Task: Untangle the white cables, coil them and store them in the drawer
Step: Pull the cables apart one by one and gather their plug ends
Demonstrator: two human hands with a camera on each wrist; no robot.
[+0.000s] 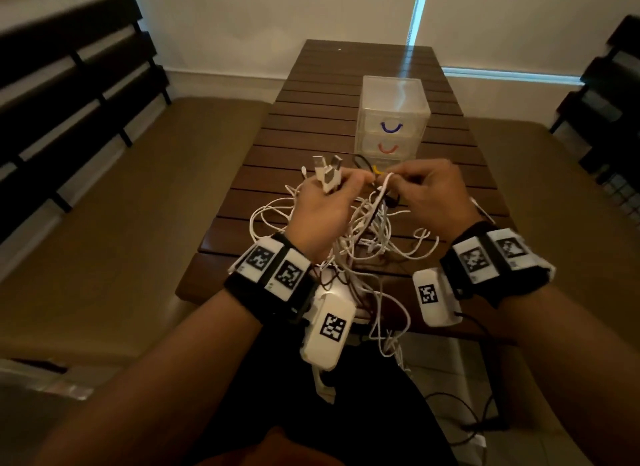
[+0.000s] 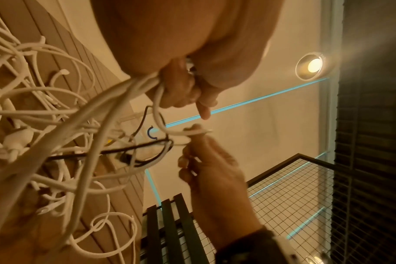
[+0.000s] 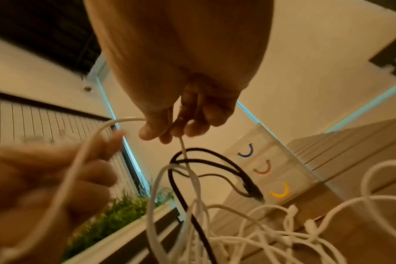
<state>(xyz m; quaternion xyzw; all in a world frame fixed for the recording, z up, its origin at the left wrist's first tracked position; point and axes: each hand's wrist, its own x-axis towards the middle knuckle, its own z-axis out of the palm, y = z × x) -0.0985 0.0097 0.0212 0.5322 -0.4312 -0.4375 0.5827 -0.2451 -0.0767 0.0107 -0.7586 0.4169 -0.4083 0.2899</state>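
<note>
Left hand is fisted round a bundle of white cables, two USB plugs sticking up out of the top of the fist; likely parked there so the freed ends don't drop back into the mess. Right hand pinches a single white strand between thumb and fingertips, just beside the left, held up and apart from the pile, which I read as tracing one lead out of the knot. The left wrist view shows that strand looping from the left fist across to the right fingertips. A black cable is threaded through the same loops, so it needs sorting out of the white ones. The rest of the tangle lies on the near end of the slatted wooden table and hangs over its edge toward the lap. Nothing coiled yet; early in the untangle step by my estimate. Clear three-drawer box stands further back on the table, well apart from the hands, with blue, red and yellow handles top to bottom. All three drawers look closed; through the plastic I can't tell any contents.
</note>
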